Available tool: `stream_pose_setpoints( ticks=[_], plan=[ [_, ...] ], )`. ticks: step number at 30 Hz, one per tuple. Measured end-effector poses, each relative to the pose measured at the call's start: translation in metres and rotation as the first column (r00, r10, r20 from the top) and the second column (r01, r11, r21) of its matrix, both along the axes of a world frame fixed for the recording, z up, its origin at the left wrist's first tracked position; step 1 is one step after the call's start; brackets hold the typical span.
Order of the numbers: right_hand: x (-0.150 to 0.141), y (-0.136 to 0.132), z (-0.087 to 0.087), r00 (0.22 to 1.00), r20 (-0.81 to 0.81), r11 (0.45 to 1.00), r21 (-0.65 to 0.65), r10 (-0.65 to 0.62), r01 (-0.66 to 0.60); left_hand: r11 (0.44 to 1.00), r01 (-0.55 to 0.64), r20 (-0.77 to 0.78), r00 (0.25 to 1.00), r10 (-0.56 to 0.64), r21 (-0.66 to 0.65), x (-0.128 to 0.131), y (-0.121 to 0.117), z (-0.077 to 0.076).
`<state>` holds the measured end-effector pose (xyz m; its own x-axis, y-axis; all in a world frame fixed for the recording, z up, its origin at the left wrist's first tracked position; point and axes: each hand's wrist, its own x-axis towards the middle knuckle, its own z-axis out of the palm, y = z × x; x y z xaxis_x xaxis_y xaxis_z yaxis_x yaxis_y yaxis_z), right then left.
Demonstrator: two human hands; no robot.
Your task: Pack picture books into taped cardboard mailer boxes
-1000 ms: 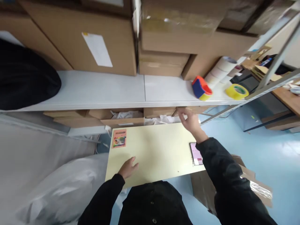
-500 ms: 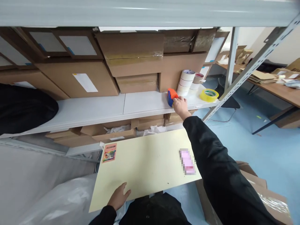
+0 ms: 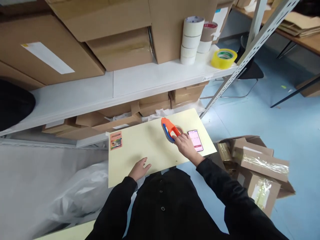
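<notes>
The tape dispenser (image 3: 169, 128), one in number, is gripped by the right hand (image 3: 185, 145) over the table (image 3: 135, 146) near centre, moved from the shelf (image 3: 142, 77). One phone (image 3: 195, 140) and one card (image 3: 116, 140) are seen. The left hand (image 3: 139, 169) is held open, lower centre.

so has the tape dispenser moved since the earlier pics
Yes. It was on the shelf beside the tape rolls; now the right hand holds the tape dispenser nearer the person, over the table.
</notes>
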<state>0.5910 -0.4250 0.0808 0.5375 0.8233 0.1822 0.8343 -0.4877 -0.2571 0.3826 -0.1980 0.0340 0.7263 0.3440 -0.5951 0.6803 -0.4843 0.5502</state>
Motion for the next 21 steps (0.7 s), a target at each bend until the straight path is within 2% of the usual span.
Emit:
stream_pose_setpoints(
  ticks=[2,4,6,8,14,21],
  plan=[
    [-0.022,-0.008,-0.039,0.997,-0.076,0.997,-0.071,-0.025,0.020,1.000,0.001,0.019,1.000,-0.001,-0.013,0.005,-0.006,-0.001],
    [-0.038,-0.014,-0.070,0.991,-0.123,0.991,-0.127,-0.052,0.036,1.000,0.015,0.031,0.999,-0.014,-0.026,0.011,-0.012,-0.001],
    [-0.049,-0.018,-0.092,0.986,-0.149,0.985,-0.164,-0.078,0.053,0.998,0.038,0.039,0.999,-0.036,-0.045,0.017,-0.019,-0.002],
    [-0.055,-0.021,-0.108,0.981,-0.165,0.979,-0.195,-0.100,0.067,0.996,0.066,0.044,0.997,-0.064,-0.062,0.022,-0.025,-0.003],
    [-0.058,-0.026,-0.132,0.974,-0.195,0.963,-0.262,-0.113,0.059,0.989,0.110,0.046,0.993,-0.106,-0.100,0.031,-0.044,-0.009],
    [-0.058,-0.020,-0.141,0.974,-0.178,0.949,-0.303,-0.143,0.084,0.990,0.056,0.052,0.997,-0.050,-0.132,0.030,-0.045,-0.012]
  ],
)
